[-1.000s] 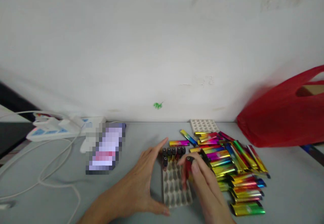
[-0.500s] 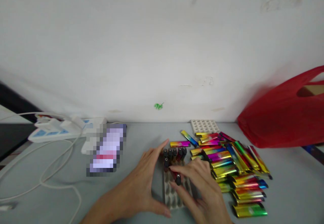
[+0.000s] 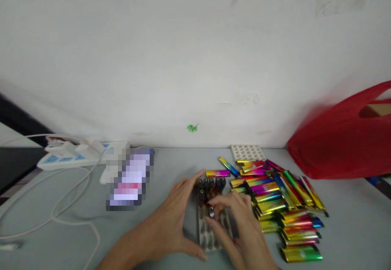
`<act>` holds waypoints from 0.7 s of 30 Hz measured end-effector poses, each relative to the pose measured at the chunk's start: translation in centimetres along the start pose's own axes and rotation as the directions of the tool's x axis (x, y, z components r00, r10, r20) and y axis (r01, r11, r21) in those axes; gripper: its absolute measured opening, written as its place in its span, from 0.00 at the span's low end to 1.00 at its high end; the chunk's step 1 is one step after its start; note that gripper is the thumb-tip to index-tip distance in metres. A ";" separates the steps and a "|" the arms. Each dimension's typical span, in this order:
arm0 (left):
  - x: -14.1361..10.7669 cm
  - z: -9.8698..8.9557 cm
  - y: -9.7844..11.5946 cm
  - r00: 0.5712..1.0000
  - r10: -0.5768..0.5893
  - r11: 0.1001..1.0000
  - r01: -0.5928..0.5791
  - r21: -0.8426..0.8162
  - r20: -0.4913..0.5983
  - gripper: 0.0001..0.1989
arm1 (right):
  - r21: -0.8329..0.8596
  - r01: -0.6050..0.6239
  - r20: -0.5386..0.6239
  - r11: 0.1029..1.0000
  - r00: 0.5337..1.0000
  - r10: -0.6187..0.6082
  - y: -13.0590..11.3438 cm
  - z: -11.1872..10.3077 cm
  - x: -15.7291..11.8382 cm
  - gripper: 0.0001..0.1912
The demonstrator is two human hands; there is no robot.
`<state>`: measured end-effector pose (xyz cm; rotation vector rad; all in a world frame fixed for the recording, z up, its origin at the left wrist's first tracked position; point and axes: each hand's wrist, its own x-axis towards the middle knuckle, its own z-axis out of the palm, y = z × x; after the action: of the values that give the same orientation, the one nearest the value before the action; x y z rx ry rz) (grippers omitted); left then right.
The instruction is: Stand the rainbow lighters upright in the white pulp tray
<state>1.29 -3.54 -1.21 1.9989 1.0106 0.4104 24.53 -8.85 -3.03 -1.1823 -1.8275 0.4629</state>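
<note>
Left hand cups the left edge of the grey slotted tray at lower centre, fingers spread and thumb under the near corner, probably to keep it from sliding. Right hand has its fingers pinched together on one lighter, held upright, dark cap up, over the second row of slots. Back row is already filled with standing lighters (five or so, blurred). Loose foil-coloured lighters lie piled on the bench just right of the tray, within reach. Spare tray by the wall, red bag at right, power strip at left.
</note>
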 end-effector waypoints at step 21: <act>-0.2 -0.3 0.2 0.999 0.035 0.999 -0.035 -0.024 -0.019 0.83 | -0.019 0.020 -0.076 1.000 0.997 -0.021 0.3 -0.3 0.2 0.22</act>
<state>1.11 -3.59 -0.84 1.9965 0.9788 0.4591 24.90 -8.55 -2.97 -1.1769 -1.7809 0.3849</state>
